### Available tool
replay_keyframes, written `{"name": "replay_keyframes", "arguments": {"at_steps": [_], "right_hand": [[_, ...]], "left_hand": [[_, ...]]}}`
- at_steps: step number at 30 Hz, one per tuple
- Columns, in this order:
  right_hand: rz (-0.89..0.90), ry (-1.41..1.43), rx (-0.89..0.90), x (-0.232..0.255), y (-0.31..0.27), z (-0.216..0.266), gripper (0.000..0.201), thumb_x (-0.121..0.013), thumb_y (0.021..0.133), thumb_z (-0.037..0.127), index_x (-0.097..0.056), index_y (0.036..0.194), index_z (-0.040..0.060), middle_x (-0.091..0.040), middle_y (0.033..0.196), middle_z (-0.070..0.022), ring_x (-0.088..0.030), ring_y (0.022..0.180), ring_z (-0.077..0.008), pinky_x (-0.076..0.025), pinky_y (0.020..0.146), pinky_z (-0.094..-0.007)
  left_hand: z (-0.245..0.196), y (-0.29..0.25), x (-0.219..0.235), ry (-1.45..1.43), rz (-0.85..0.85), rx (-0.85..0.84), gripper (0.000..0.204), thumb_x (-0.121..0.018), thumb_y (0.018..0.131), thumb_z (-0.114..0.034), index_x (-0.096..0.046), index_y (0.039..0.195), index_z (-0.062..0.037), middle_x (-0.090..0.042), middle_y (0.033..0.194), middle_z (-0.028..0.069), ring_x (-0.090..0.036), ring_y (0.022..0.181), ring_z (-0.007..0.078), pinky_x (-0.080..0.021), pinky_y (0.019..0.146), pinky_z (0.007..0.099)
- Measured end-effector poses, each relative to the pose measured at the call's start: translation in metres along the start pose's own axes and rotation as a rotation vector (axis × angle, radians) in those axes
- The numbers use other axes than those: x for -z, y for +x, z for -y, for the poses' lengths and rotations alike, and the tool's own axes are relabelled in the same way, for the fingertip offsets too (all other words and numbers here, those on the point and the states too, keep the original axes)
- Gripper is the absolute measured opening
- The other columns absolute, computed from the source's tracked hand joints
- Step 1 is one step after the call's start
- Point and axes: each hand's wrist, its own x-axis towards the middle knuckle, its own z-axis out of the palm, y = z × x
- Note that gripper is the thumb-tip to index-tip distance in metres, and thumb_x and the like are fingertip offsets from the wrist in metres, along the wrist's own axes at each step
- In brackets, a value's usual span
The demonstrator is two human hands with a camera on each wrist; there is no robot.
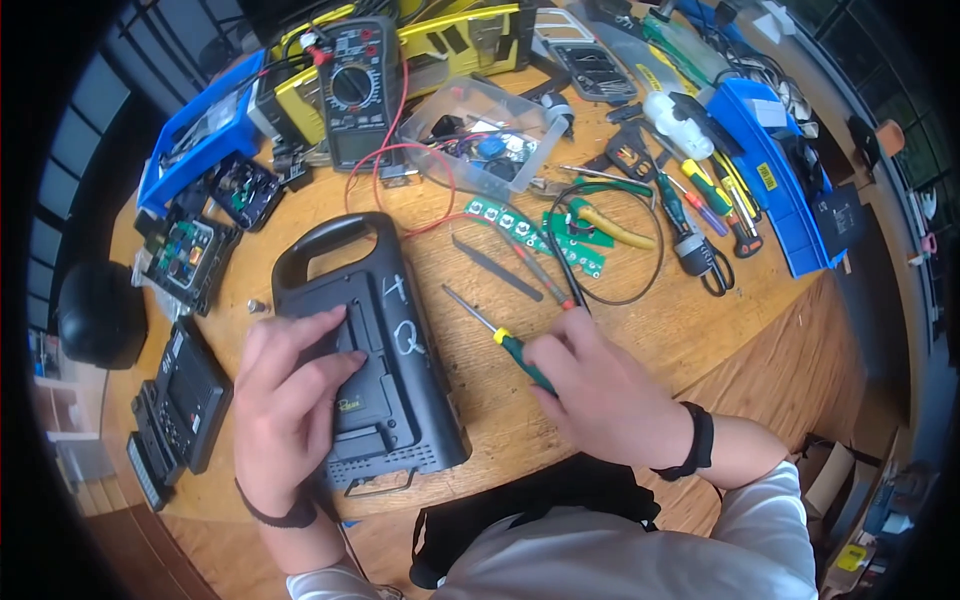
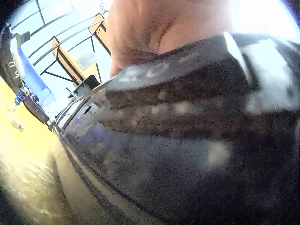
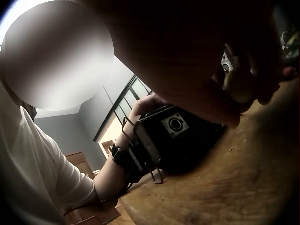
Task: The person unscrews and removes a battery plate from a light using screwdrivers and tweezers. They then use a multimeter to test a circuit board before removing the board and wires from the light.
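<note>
A black device with a carry handle (image 1: 405, 300) lies on the wooden table in the head view, white marks on its top. My left hand (image 1: 285, 400) rests on its left side, fingertips touching the raised plate. To the right, my right hand (image 1: 610, 390) has its fingers curled round the green and yellow handle of a screwdriver (image 1: 515, 350), whose shaft points up and left toward the device. In the left wrist view a dark blurred surface fills most of the picture. The right wrist view shows the device's end with a round socket (image 3: 176, 123); my right hand (image 3: 206, 70) is dark there.
A red probe (image 1: 556, 288) and grey strip (image 1: 497, 268) lie just beyond the right hand. Farther back are green circuit boards (image 1: 505, 220), a clear parts box (image 1: 480, 135), a multimeter (image 1: 357, 95) and blue trays (image 1: 765, 180). Black parts (image 1: 190, 395) lie at the left.
</note>
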Motion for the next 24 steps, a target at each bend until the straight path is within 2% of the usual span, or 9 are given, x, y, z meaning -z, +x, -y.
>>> {"name": "replay_keyframes", "arguments": {"at_steps": [1, 2, 7, 9, 11, 14, 15, 17, 24], "right_hand": [[0.072, -0.007, -0.017, -0.002, -0.001, -0.001, 0.023, -0.062, 0.087, -0.001, -0.056, 0.109, 0.0026, -0.050, 0.104, -0.0156, -0.064, 0.087, -0.0345, -0.056, 0.073, -0.0440], [0.097, -0.038, -0.031, -0.002, 0.000, -0.001, 0.030, -0.061, 0.084, -0.004, -0.054, 0.113, 0.0018, -0.051, 0.101, -0.0153, -0.064, 0.089, -0.0341, -0.056, 0.072, -0.0423], [0.059, -0.155, 0.054, -0.009, 0.000, -0.008, 0.031, -0.063, 0.083, -0.001, -0.056, 0.113, 0.0035, -0.051, 0.098, -0.0136, -0.064, 0.088, -0.0312, -0.056, 0.070, -0.0381], [0.039, -0.170, 0.061, -0.013, 0.001, -0.010, 0.031, -0.064, 0.083, 0.000, -0.057, 0.113, 0.0040, -0.051, 0.098, -0.0131, -0.064, 0.089, -0.0305, -0.056, 0.069, -0.0367], [-0.088, -0.199, 0.080, -0.018, 0.004, -0.014, 0.024, -0.070, 0.090, 0.013, -0.055, 0.108, 0.0080, -0.052, 0.097, -0.0109, -0.062, 0.088, -0.0312, -0.054, 0.072, -0.0403], [-0.133, -0.180, 0.065, -0.018, 0.009, -0.017, 0.021, -0.068, 0.091, 0.014, -0.055, 0.106, 0.0080, -0.051, 0.094, -0.0103, -0.061, 0.087, -0.0302, -0.054, 0.072, -0.0399], [-0.142, -0.188, 0.056, -0.017, 0.010, -0.018, 0.021, -0.068, 0.091, 0.014, -0.055, 0.106, 0.0080, -0.051, 0.094, -0.0103, -0.061, 0.087, -0.0302, -0.054, 0.072, -0.0399], [-0.059, -0.178, 0.045, -0.013, 0.011, -0.018, 0.034, -0.063, 0.083, 0.002, -0.056, 0.116, 0.0035, -0.053, 0.100, -0.0137, -0.063, 0.092, -0.0308, -0.057, 0.067, -0.0360], [-0.055, -0.223, 0.059, -0.013, 0.015, -0.021, 0.034, -0.063, 0.084, 0.002, -0.053, 0.117, 0.0015, -0.059, 0.101, -0.0190, -0.066, 0.093, -0.0318, -0.060, 0.070, -0.0365]], "left_hand": [[-0.002, -0.001, -0.001, -0.009, -0.004, 0.049, 0.017, -0.070, 0.078, 0.008, -0.072, 0.092, -0.0003, -0.071, 0.118, 0.0187, -0.064, 0.103, 0.0373, -0.050, 0.093, 0.0442], [0.000, 0.001, -0.003, -0.001, -0.038, 0.008, 0.017, -0.070, 0.078, 0.008, -0.072, 0.093, -0.0002, -0.071, 0.117, 0.0180, -0.062, 0.095, 0.0346, -0.049, 0.085, 0.0426], [-0.005, 0.002, -0.003, -0.004, -0.053, 0.060, 0.019, -0.071, 0.077, 0.008, -0.072, 0.093, -0.0006, -0.071, 0.114, 0.0172, -0.062, 0.096, 0.0344, -0.049, 0.086, 0.0422], [-0.007, 0.002, -0.004, 0.027, -0.051, 0.078, 0.020, -0.071, 0.077, 0.008, -0.072, 0.094, -0.0010, -0.071, 0.113, 0.0166, -0.062, 0.096, 0.0339, -0.048, 0.087, 0.0418], [-0.006, 0.002, -0.005, 0.020, -0.049, 0.074, 0.021, -0.072, 0.076, 0.007, -0.072, 0.095, -0.0013, -0.071, 0.112, 0.0162, -0.062, 0.095, 0.0333, -0.047, 0.086, 0.0416], [-0.002, 0.002, -0.007, -0.034, -0.081, 0.081, 0.024, -0.072, 0.071, 0.005, -0.074, 0.095, -0.0015, -0.071, 0.108, 0.0161, -0.061, 0.090, 0.0324, -0.047, 0.082, 0.0398], [-0.001, 0.002, -0.007, -0.040, -0.082, 0.068, 0.024, -0.072, 0.071, 0.005, -0.074, 0.095, -0.0015, -0.071, 0.108, 0.0161, -0.061, 0.090, 0.0324, -0.047, 0.082, 0.0398], [-0.001, 0.001, -0.007, -0.032, -0.074, 0.083, 0.024, -0.071, 0.072, 0.001, -0.074, 0.095, -0.0015, -0.071, 0.106, 0.0168, -0.061, 0.091, 0.0330, -0.047, 0.082, 0.0409], [0.003, -0.001, -0.010, -0.044, -0.076, 0.111, 0.024, -0.070, 0.070, -0.006, -0.073, 0.093, -0.0021, -0.069, 0.102, 0.0164, -0.059, 0.089, 0.0323, -0.046, 0.081, 0.0408]]}}
